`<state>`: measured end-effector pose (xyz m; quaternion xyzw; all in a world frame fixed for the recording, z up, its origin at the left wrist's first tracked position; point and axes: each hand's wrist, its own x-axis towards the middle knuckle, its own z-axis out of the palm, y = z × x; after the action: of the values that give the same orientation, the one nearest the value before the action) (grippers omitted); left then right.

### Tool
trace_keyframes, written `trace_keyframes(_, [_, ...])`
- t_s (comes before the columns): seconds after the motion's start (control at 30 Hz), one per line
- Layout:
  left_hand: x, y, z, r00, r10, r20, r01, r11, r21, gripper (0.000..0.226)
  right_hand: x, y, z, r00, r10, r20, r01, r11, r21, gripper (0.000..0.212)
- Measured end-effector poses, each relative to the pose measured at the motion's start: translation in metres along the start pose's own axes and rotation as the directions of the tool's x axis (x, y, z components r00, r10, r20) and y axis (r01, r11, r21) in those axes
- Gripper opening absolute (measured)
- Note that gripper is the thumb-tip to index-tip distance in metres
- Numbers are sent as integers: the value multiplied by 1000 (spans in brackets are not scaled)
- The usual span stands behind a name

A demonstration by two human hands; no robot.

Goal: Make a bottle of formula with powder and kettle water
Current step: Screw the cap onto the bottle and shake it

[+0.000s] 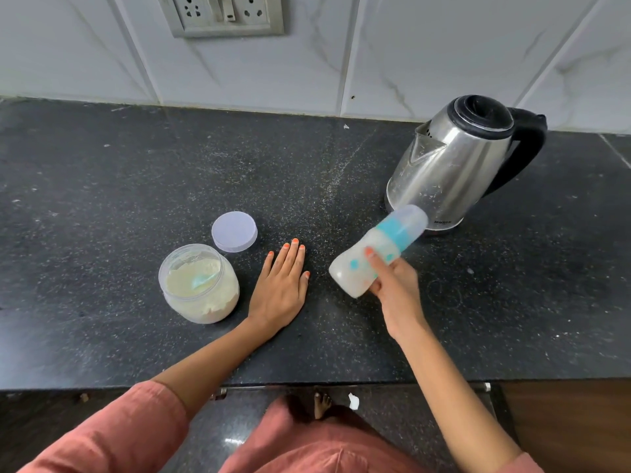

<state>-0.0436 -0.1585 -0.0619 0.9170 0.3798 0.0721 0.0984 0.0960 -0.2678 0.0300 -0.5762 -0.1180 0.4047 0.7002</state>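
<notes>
My right hand (392, 291) grips the tilted bottle (372, 257) (milky inside) — a loose cap could leak, or it could knock the kettle (454, 165) just beyond. My left hand (280, 288) lies flat, open, on the table (136, 172).

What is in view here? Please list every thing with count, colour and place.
counter: one, black speckled, across the view
wall tiles: several, white marbled, behind the counter
socket panel: one, grey, on the wall tiles, top
kettle: one, steel with black lid and handle, counter back right
baby bottle: one, milky white with teal collar, held tilted in front of the kettle
powder jar: one, clear with cream powder, open, counter left
scoop: one, teal, in the powder jar
jar lid: one, pale translucent, on the counter behind the powder jar
left hand: one, flat on the counter between powder jar and baby bottle
right hand: one, grips the baby bottle
</notes>
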Motion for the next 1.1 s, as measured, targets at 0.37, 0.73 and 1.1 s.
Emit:
trace_keyframes(0.37, [0,1,-2,1000,1,6,-1,1000,7,53,-9,6,10,998,-52,39,54,996,-70,18])
trace_keyframes(0.73, [0,1,-3,1000,6,11,-6,1000,2,53,-13,-1,10,1000,-17,9,17,1000,0,15])
trace_keyframes(1.1, [-1,1,-3,1000,4,11,-4,1000,3,53,-18,3,8,998,7,56,-7,1000,-7,34])
